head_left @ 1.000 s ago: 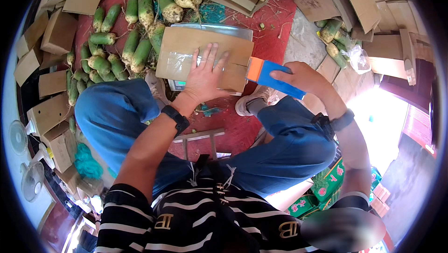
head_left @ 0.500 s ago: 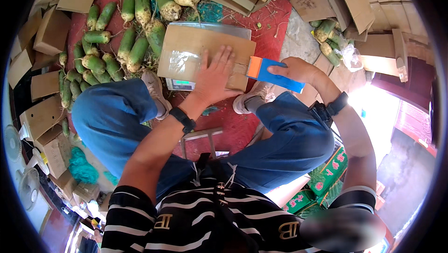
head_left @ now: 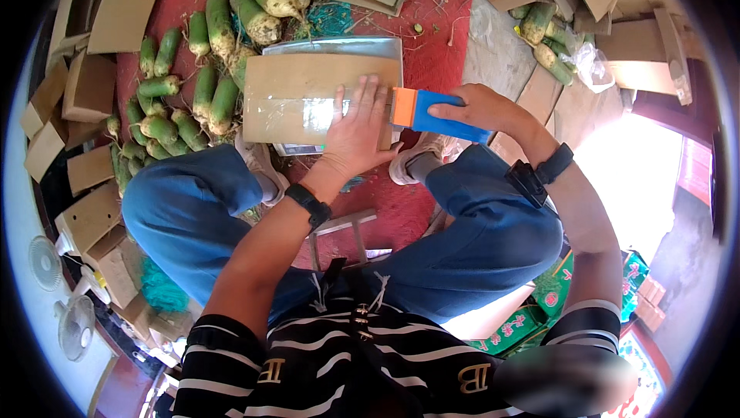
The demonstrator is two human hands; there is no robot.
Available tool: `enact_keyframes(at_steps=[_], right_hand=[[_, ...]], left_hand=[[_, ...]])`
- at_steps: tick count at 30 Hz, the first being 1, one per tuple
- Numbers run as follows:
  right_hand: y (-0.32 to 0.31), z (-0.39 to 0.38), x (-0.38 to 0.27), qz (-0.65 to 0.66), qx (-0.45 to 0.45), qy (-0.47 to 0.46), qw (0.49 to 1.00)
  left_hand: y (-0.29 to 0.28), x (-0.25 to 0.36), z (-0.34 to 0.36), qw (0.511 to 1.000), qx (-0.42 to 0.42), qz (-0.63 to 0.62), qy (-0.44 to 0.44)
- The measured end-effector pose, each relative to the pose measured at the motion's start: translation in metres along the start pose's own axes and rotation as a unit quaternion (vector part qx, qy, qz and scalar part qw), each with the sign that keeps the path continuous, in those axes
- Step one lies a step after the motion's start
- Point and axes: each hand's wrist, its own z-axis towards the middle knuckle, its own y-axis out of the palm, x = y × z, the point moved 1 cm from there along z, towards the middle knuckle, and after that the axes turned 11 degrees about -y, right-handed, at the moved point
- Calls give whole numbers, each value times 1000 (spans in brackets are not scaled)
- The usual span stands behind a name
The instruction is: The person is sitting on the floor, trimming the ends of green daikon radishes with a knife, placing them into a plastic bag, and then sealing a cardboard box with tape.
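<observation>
A closed cardboard box (head_left: pixel 285 83) lies in front of me, with shiny clear tape (head_left: pixel 297 115) along its top. Beneath it is a scale (head_left: pixel 331 46), its metal platform showing past the far edge. My left hand (head_left: pixel 357 129) presses flat on the right part of the box, fingers stretched out. In my right hand (head_left: pixel 478 110) I grip a blue tape dispenser (head_left: pixel 443 115) with an orange end. That orange end is at the right edge of the box; whether it touches the cardboard I cannot tell.
Large green radishes (head_left: pixel 220 25) lie on the red floor covering to the far left, with more radishes (head_left: pixel 539 26) in a box at far right. Cardboard boxes (head_left: pixel 91 83) stand along the left. My knees flank the work; a metal stool frame (head_left: pixel 339 225) shows between them.
The box has turned slightly and now hides more of the scale's near side. The view has shifted a little. Left hand and tape dispenser keep much the same places against the box.
</observation>
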Motion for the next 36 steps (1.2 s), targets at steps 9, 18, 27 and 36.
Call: enact_keyframes(at_steps=[9, 18, 27, 36], right_hand=[[-5, -56, 72, 39, 12, 26, 999], [7, -49, 92, 105, 4, 16, 994], [12, -27, 97, 70, -2, 3, 998], [12, -52, 103, 87, 56, -36, 994]], left_hand=[[2, 5, 4, 998, 36, 42, 26], [5, 4, 4, 998, 43, 36, 36], [2, 5, 5, 998, 36, 28, 32], [6, 4, 4, 997, 54, 37, 34]])
